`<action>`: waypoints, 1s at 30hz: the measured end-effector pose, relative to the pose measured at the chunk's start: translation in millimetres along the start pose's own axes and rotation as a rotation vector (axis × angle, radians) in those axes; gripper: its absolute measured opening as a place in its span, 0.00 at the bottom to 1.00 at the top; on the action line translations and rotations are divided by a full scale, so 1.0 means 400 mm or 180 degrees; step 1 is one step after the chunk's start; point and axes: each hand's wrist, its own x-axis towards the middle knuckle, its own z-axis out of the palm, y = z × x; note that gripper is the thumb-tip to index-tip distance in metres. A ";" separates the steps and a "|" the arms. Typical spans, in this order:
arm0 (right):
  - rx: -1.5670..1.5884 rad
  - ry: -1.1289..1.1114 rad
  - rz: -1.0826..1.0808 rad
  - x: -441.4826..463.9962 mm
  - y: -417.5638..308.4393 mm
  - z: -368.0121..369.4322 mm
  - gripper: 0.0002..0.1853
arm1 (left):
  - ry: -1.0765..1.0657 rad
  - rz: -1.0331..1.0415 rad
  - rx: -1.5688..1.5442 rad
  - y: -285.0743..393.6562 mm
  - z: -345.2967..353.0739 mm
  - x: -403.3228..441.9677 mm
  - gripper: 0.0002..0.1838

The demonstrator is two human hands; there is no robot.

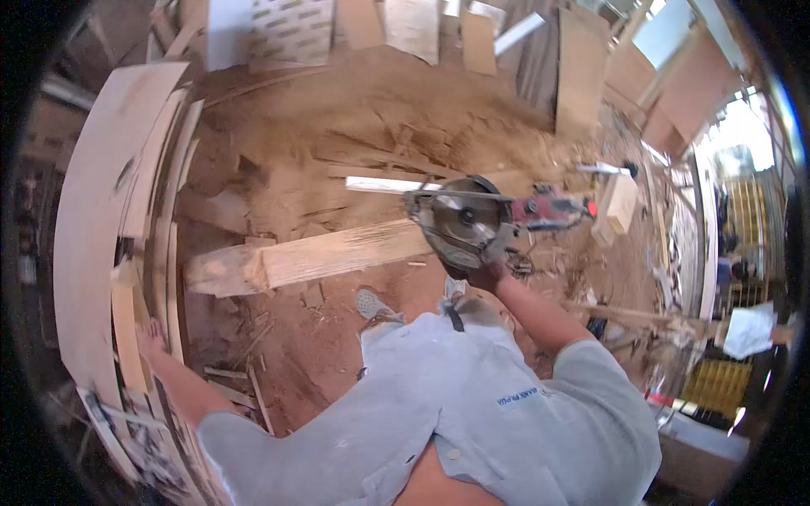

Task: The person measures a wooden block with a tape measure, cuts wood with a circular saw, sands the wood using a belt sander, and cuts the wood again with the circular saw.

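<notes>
My right hand (483,275) is closed round a circular saw (467,221), held up in front of my body. The saw's round blade and guard face me, and its red motor housing (548,209) points right. Below and behind the saw lies a thick wooden beam (346,253) on the ground, its left end rough and dusty. Out to the left, my left hand (153,340) grips the edge of a pale wood block (129,325) beside the stacked boards. Part of those fingers is hard to make out.
Tall boards (110,202) lean in a stack at the left. Sawdust (278,126) and offcuts cover the ground. A short wood block (623,204) stands at the right. More panels (582,76) lean along the back. My shoe (369,304) is near the beam.
</notes>
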 end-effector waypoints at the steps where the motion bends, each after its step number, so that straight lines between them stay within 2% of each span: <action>1: 0.0532 0.0142 0.0057 0.003 0.011 0.022 0.31 | 0.0195 0.0048 0.0389 -0.014 0.017 -0.023 0.33; 3: 0.0293 0.0186 -0.0059 -0.003 0.006 0.017 0.31 | -0.0765 -0.0088 0.1248 -0.078 0.054 -0.044 0.18; 4: -0.0781 -0.0011 -0.0170 -0.008 -0.016 -0.013 0.31 | -0.0959 0.0342 0.1623 -0.178 0.121 -0.192 0.17; 5: -0.0940 -0.0441 -0.0120 -0.002 -0.029 -0.026 0.30 | -0.1100 0.0799 0.1978 -0.284 0.274 -0.501 0.17; 7: -0.1250 -0.1355 0.0003 -0.007 -0.054 -0.046 0.28 | -0.2077 0.0926 0.2988 -0.487 0.381 -0.840 0.12; 8: -0.2084 -0.1177 -0.0496 -0.027 -0.032 0.007 0.28 | -0.2349 0.0495 0.2827 -0.544 0.507 -1.161 0.11; 9: -0.1639 -0.1099 -0.0003 -0.011 -0.074 -0.041 0.28 | -0.2990 0.0614 0.2904 -0.715 0.475 -1.148 0.19; 10: -0.1445 -0.0238 -0.0306 -0.019 -0.054 -0.012 0.27 | -0.3150 0.1047 0.3017 -0.796 0.509 -1.304 0.25; 11: -0.1376 -0.0503 -0.0389 -0.004 -0.069 -0.055 0.27 | -0.3297 0.1501 0.3106 -0.871 0.544 -1.474 0.31; 13: -0.1044 -0.0961 -0.0637 0.006 -0.084 -0.145 0.27 | -0.3599 0.2837 0.3204 -0.953 0.619 -1.670 0.35; 14: -0.0708 -0.0033 -0.0993 -0.028 -0.056 -0.152 0.25 | -0.3695 0.3516 0.3227 -0.985 0.638 -1.733 0.38; 15: -0.0377 0.0903 -0.1356 -0.067 -0.019 -0.162 0.22 | -0.3727 0.3713 0.3332 -1.026 0.648 -1.772 0.37; 18: 0.0308 0.0466 -0.1524 -0.160 0.080 -0.321 0.19 | -0.3805 0.4115 0.3404 -1.136 0.657 -1.816 0.34; 21: 0.1183 0.1878 -0.1063 -0.292 0.344 -0.432 0.16 | -0.3325 0.3932 0.3547 -1.197 0.649 -1.861 0.33; 23: 0.1332 0.3159 0.0173 -0.388 0.581 -0.517 0.14 | -0.3066 0.3909 0.3597 -1.222 0.638 -1.882 0.33; 24: 0.1088 0.3474 0.0997 -0.441 0.689 -0.587 0.12 | -0.2923 0.3908 0.3620 -1.233 0.637 -1.889 0.33; 25: 0.1642 0.4035 0.1556 -0.485 0.783 -0.657 0.15 | -0.2819 0.3898 0.3699 -1.242 0.635 -1.896 0.33; 27: 0.1703 0.4704 0.2780 -0.605 1.103 -0.685 0.26 | -0.2602 0.3905 0.3839 -1.256 0.637 -1.905 0.33; 29: 0.2902 0.4768 0.3512 -0.655 1.282 -0.712 0.36 | -0.2405 0.3893 0.3968 -1.264 0.636 -1.921 0.32; 30: 0.3842 0.4155 0.3358 -0.674 1.340 -0.708 0.39 | -0.2288 0.3818 0.4058 -1.268 0.630 -1.910 0.32</action>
